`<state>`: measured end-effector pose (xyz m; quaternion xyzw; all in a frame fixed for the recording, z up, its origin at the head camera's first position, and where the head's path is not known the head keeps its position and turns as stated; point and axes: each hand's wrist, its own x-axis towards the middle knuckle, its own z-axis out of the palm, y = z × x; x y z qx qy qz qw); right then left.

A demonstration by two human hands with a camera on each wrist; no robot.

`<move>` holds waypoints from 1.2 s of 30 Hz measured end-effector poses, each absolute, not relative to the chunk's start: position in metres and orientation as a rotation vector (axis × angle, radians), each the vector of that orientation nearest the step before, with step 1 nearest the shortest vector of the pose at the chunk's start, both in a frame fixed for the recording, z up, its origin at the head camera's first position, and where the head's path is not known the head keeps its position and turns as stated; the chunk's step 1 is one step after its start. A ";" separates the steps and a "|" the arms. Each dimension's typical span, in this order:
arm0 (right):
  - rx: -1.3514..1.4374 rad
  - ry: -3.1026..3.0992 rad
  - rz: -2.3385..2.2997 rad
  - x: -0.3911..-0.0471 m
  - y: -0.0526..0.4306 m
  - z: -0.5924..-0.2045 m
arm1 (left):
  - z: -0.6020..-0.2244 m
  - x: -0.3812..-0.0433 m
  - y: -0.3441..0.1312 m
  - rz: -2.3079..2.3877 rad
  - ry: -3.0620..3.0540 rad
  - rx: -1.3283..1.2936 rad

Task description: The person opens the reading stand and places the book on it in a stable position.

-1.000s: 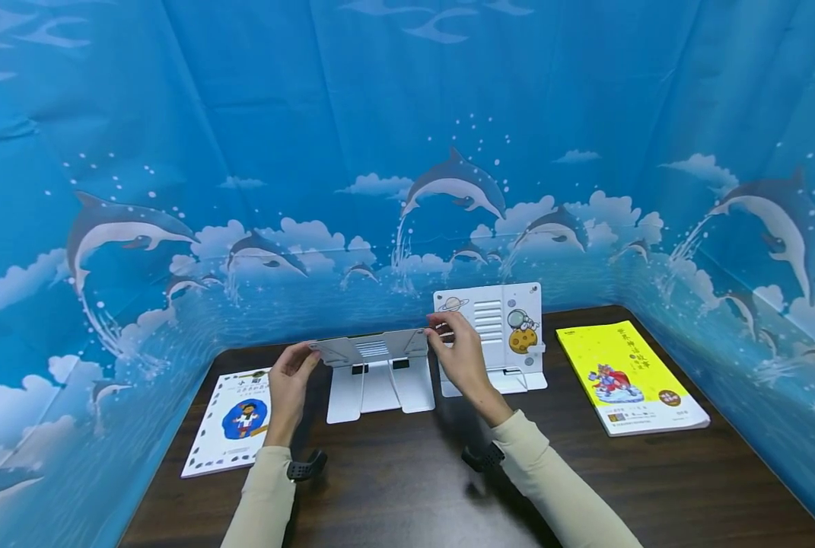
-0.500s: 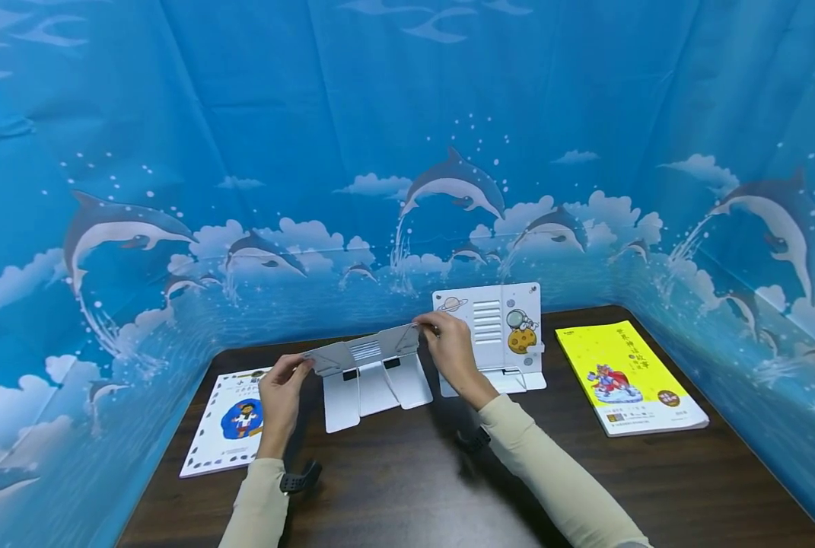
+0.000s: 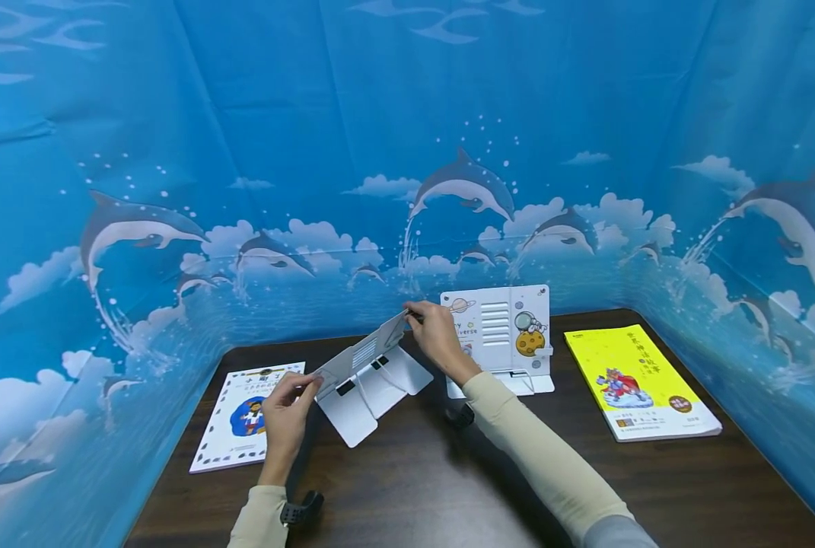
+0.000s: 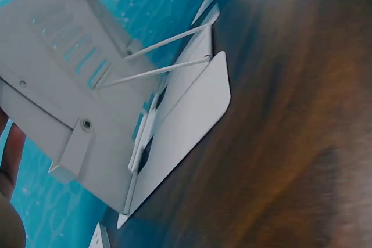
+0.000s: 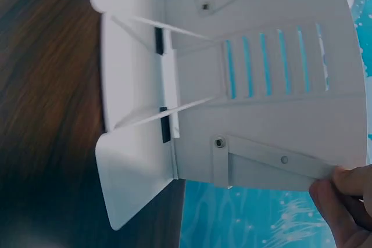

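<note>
Between my two hands stands a white metal book stand (image 3: 345, 365) with its back toward me, turned at an angle on the table. Its slotted back panel leans up from a flat base (image 3: 407, 371), and two wire props join them, as the right wrist view shows. My left hand (image 3: 287, 418) pinches the near left edge of the panel. My right hand (image 3: 441, 342) pinches its far upper corner, with thumb and fingers (image 5: 343, 196) showing in the right wrist view. Behind my right hand stands a second book stand (image 3: 496, 327), printed with an astronaut, its front toward me.
A white book (image 3: 232, 438) with a blue circle lies at the left, close to my left hand. A yellow book (image 3: 643, 380) lies at the right of the dark wooden table (image 3: 489, 487). A blue dolphin curtain (image 3: 352, 152) surrounds the table's back and sides.
The held book stand has turned counterclockwise as seen from above: its left end came toward me, its right end went away. Both hands moved with it, keeping their grip. The books stayed in place.
</note>
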<state>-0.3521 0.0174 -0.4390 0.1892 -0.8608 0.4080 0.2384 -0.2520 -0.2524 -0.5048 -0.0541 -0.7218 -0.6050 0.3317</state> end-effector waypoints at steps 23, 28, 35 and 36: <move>0.578 -2.522 1.174 -0.378 -0.026 -0.429 | -0.505 -0.221 -0.169 -1.430 -1.888 -0.647; 0.578 -2.566 1.172 -0.377 -0.030 -0.426 | -0.504 -0.220 -0.165 -1.426 -1.901 -0.625; 0.569 -2.591 1.258 -0.373 -0.024 -0.422 | -0.490 -0.222 -0.176 -1.478 -1.953 -0.591; 0.568 -2.581 1.266 -0.371 -0.022 -0.422 | -0.487 -0.224 -0.179 -1.496 -1.969 -0.558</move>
